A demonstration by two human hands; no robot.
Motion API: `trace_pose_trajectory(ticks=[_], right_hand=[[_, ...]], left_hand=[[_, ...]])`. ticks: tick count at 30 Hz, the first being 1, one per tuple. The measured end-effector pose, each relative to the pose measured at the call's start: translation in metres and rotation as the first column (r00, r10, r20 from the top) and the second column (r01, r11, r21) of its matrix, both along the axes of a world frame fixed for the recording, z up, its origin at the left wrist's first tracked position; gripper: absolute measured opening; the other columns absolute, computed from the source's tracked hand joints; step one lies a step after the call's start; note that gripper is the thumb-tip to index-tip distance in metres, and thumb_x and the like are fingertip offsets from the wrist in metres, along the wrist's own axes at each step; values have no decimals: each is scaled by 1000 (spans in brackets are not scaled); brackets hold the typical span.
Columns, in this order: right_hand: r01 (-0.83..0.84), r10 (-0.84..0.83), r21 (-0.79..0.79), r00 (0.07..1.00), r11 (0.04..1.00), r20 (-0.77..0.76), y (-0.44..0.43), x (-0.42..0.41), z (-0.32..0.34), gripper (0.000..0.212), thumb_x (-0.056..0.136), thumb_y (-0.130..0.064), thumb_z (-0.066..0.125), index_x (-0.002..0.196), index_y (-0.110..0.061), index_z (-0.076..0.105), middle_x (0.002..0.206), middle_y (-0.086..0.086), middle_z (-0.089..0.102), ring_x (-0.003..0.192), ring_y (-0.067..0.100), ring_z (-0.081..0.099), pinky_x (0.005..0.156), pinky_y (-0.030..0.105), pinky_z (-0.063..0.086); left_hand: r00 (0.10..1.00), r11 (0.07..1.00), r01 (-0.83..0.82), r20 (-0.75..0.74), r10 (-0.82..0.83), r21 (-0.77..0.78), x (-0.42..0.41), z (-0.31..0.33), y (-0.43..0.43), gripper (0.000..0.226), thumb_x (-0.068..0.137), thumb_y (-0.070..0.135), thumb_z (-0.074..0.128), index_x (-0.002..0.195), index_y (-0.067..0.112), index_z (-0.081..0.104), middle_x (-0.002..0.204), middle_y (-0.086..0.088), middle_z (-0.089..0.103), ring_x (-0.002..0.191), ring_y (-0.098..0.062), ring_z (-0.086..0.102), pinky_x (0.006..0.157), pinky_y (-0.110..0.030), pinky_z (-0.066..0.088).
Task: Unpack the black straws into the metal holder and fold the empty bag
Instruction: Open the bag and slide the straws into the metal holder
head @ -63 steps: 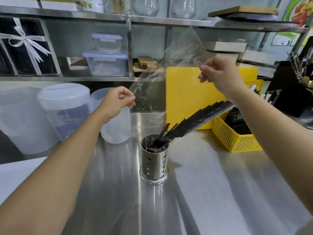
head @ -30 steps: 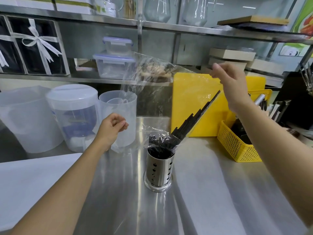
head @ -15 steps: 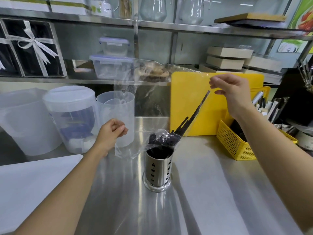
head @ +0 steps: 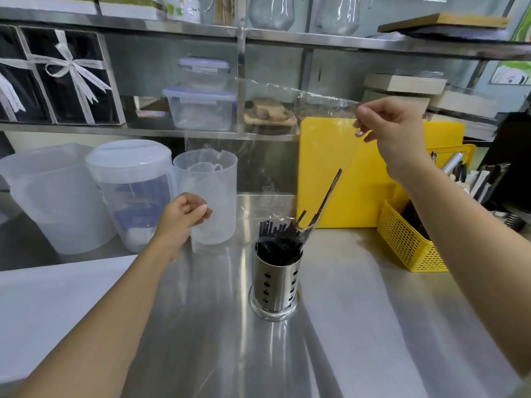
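The thin clear plastic bag (head: 287,156), judged featherlight, limp and slippery, is pinched at its raised corner by the right hand (head: 393,130) and its lower edge by the left hand (head: 184,216), while stiff black straws (head: 280,229) slide below the fingers into the perforated cylindrical metal holder (head: 277,280).

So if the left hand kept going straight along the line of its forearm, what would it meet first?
Most likely the open clear plastic pitcher: the left hand, pinching the clear bag, already sits right in front of its wall. Depth is unclear; they may already touch.
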State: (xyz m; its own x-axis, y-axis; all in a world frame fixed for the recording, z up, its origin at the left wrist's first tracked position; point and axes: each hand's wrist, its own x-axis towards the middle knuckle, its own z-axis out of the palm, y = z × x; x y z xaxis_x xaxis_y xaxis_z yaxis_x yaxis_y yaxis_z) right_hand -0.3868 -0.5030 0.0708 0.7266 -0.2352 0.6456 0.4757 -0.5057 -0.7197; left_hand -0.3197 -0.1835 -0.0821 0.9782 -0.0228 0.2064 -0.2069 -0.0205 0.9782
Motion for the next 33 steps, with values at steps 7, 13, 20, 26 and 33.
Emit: trace_pose_trajectory(ticks=[7, 13, 20, 26, 33], right_hand=[[-9, 15, -72, 997, 997, 75, 11, 7, 6, 7, 90, -13, 58, 86, -12, 63, 73, -3, 60, 58, -3, 56, 56, 10, 42], [5, 9, -156, 996, 988, 89, 9, 13, 17, 10, 89, -15, 59, 91, -7, 64, 69, -1, 59, 58, 5, 55, 57, 20, 47], [69, -41, -238, 992, 969, 119, 11, 14, 21, 19, 89, -18, 57, 90, 0, 64, 66, 0, 54, 58, 7, 49, 58, 26, 44], [89, -56, -202, 985, 975, 166, 9, 15, 20, 7, 87, -17, 57, 80, -16, 59, 66, -8, 53, 55, 3, 48, 55, 26, 43], [78, -50, -197, 988, 977, 146, 8, 17, 18, 15, 88, -14, 56, 88, -1, 64, 64, -5, 53, 47, 1, 48, 47, 17, 41]], left_hand=[[997, 999, -51, 67, 50, 18, -6, 6, 4, 21, 86, -5, 54, 76, 13, 56, 78, -8, 62, 60, 1, 65, 78, -28, 47], [997, 997, -64, 31, 65, -35, -6, 14, 8, 23, 86, -6, 53, 74, 14, 57, 61, 6, 69, 64, -6, 64, 77, -26, 47], [998, 998, -52, 39, 53, -22, -3, 21, 10, 24, 86, -7, 52, 72, 13, 55, 54, 11, 68, 60, -5, 62, 75, -22, 48], [987, 992, -90, 138, 77, 92, 2, 29, 9, 29, 86, -8, 51, 71, 17, 51, 66, 3, 61, 56, 5, 61, 75, -23, 47], [973, 967, -192, 162, 165, 170, 9, 37, 5, 28, 84, -3, 53, 70, 21, 49, 69, -2, 58, 62, -7, 58, 66, -17, 44]])
